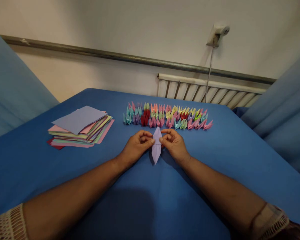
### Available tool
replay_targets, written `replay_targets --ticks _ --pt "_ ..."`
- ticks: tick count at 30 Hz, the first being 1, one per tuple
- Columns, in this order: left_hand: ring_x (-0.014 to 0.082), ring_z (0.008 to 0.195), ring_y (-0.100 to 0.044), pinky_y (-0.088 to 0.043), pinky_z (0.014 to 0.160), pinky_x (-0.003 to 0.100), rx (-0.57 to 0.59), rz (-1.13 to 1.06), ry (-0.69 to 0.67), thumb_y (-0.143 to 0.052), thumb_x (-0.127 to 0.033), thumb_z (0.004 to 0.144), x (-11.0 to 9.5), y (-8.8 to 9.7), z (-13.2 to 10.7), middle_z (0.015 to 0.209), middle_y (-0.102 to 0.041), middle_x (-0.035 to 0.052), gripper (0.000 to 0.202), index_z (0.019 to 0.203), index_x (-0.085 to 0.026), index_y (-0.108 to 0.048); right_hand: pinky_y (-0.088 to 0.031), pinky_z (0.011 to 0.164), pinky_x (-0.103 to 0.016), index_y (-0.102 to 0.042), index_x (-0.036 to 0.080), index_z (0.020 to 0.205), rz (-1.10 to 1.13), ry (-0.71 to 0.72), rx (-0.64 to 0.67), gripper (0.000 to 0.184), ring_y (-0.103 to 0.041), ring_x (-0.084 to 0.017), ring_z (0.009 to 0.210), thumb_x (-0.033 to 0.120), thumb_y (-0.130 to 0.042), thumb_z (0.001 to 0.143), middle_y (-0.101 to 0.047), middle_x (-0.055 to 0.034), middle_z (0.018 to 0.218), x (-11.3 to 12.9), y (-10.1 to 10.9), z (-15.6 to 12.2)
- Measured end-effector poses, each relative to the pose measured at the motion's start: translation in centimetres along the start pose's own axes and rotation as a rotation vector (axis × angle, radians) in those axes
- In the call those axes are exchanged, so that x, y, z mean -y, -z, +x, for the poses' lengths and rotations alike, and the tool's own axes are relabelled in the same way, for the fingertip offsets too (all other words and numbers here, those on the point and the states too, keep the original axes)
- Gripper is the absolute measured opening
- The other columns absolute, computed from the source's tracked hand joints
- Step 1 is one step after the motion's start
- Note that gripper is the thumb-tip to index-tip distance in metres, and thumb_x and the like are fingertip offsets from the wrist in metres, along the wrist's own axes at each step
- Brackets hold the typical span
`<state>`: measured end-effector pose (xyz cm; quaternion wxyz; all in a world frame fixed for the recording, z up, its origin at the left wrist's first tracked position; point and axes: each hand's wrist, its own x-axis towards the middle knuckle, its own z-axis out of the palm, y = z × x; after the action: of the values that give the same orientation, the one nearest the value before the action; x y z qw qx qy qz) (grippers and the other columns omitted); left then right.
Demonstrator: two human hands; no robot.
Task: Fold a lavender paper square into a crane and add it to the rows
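Observation:
A lilac paper point(156, 151), folded into a long narrow diamond, stands on its lower tip on the blue table point(215, 160). My left hand point(137, 146) pinches its left edge near the middle. My right hand point(174, 143) pinches the right edge at the same height. Both hands have fingers curled and closed on the paper. Just beyond the hands lie rows of several small folded paper cranes point(166, 116) in pink, green, yellow, red and purple.
A stack of flat coloured paper sheets point(80, 128), a lilac sheet on top, lies at the left of the table. Behind the table are a wall with a metal rail point(115, 55), a white radiator point(210, 88) and blue curtains point(12, 90) on both sides.

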<state>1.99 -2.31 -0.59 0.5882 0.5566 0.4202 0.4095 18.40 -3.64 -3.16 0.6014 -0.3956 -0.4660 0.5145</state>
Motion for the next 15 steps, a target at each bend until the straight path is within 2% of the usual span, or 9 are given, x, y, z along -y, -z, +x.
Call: replay_targets --ticks 2,5,9,12,15 --pt "0.01 0.065 -0.057 -0.044 0.064 0.023 -0.028 0.052 -0.049 -0.076 -0.028 0.066 0.17 0.03 0.07 0.071 -0.06 -0.0049 0.028 0.082 -0.017 -0.056 -0.045 0.054 -0.024 -0.056 0.021 0.092 0.008 0.013 -0.021 0.035 -0.055 -0.01 0.049 0.033 -0.077 0.067 -0.059 0.0092 0.054 0.01 -0.06 0.03" --pt "0.0098 0.065 -0.056 -0.044 0.064 0.023 -0.041 0.143 -0.11 -0.073 -0.028 0.069 0.4 0.22 0.19 0.071 -0.058 -0.0044 0.021 0.076 -0.017 -0.057 -0.044 0.054 -0.023 -0.057 0.021 0.093 0.029 -0.019 -0.005 0.036 -0.055 -0.01 0.048 0.037 -0.078 0.068 -0.059 0.0087 0.053 0.12 -0.14 -0.02" --pt "0.0117 0.068 -0.057 -0.046 0.067 0.025 -0.006 0.269 -0.182 -0.068 -0.03 0.075 0.73 0.46 0.26 0.072 -0.06 -0.0025 0.014 0.077 -0.017 -0.063 -0.043 0.052 -0.022 -0.058 0.02 0.079 0.043 -0.096 0.01 0.032 -0.055 -0.009 0.049 0.041 -0.079 0.066 -0.061 0.0057 0.057 0.24 -0.12 -0.11" --pt "0.0145 0.074 -0.061 -0.048 0.072 0.028 0.032 0.349 -0.215 -0.064 -0.033 0.08 0.88 0.49 0.12 0.08 -0.065 0.0001 0.017 0.086 -0.018 -0.066 -0.043 0.051 -0.023 -0.056 0.02 0.071 0.001 -0.076 -0.006 0.032 -0.054 -0.009 0.05 0.043 -0.077 0.067 -0.059 0.0048 0.056 0.09 -0.25 -0.17" --pt "0.0172 0.082 -0.063 -0.05 0.076 0.03 0.057 0.471 -0.263 -0.063 -0.037 0.082 0.66 0.45 -0.23 0.09 -0.069 0.0027 0.023 0.097 -0.019 -0.068 -0.042 0.052 -0.023 -0.055 0.02 0.072 -0.039 0.004 -0.069 0.031 -0.052 -0.01 0.051 0.044 -0.076 0.068 -0.057 0.0053 0.057 -0.17 -0.69 -0.44"
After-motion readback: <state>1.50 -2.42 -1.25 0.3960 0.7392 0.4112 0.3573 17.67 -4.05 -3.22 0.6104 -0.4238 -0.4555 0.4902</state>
